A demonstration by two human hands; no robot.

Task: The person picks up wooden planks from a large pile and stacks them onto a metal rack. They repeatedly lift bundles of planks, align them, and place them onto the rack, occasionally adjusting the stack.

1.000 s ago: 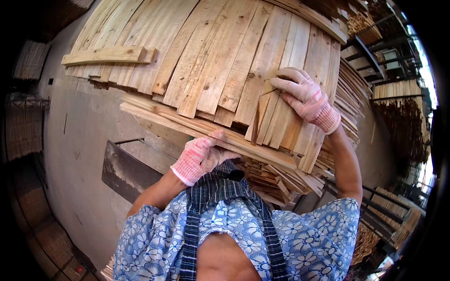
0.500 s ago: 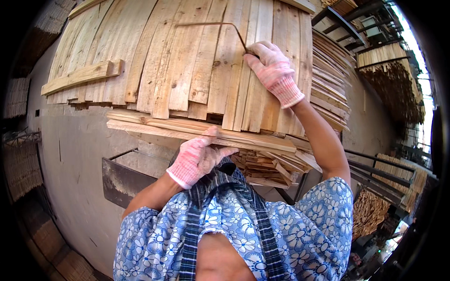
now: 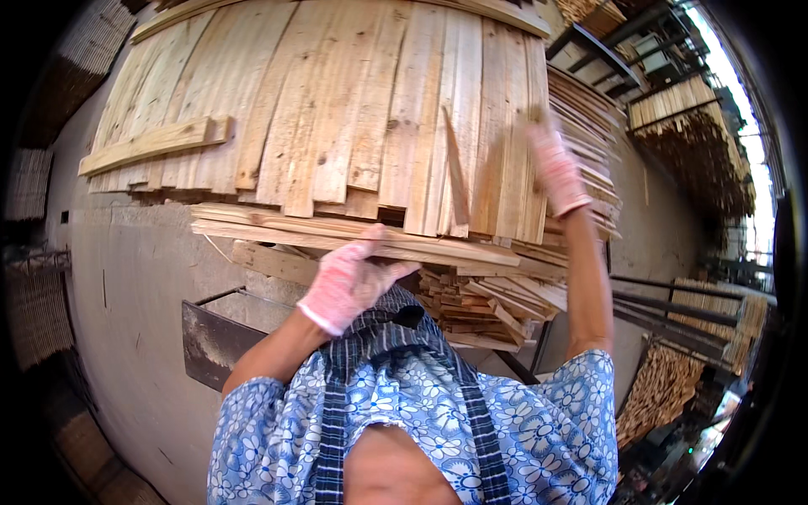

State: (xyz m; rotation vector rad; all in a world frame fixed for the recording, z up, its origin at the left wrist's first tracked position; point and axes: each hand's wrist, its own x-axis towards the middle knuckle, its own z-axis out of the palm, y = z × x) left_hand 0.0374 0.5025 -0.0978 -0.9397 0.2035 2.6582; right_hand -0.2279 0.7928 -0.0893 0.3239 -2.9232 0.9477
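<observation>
My left hand [image 3: 347, 282], in a pink and white knit glove, grips wooden boards [image 3: 286, 227] that lie crosswise in front of me, its thumb over their upper edge. My right hand [image 3: 551, 164], gloved alike, is over the right edge of a broad layer of pale planks [image 3: 337, 101]. Motion smears its fingers, so whether it holds anything cannot be made out. A thin pointed wood strip [image 3: 455, 167] stands out over the planks, left of this hand and apart from it.
Two short wood battens [image 3: 156, 146] lie across the planks on the left. Rough offcuts [image 3: 475, 307] are piled below the boards. A dark metal plate [image 3: 215, 341] stands at the lower left. More stacked slats [image 3: 585, 139] line the right side, and bundled wood [image 3: 707, 147] stands beyond.
My right hand has moved right, away from the bent thin strip it held; a strip now shows apart from it over the planks. The left hand keeps its hold on the boards.
</observation>
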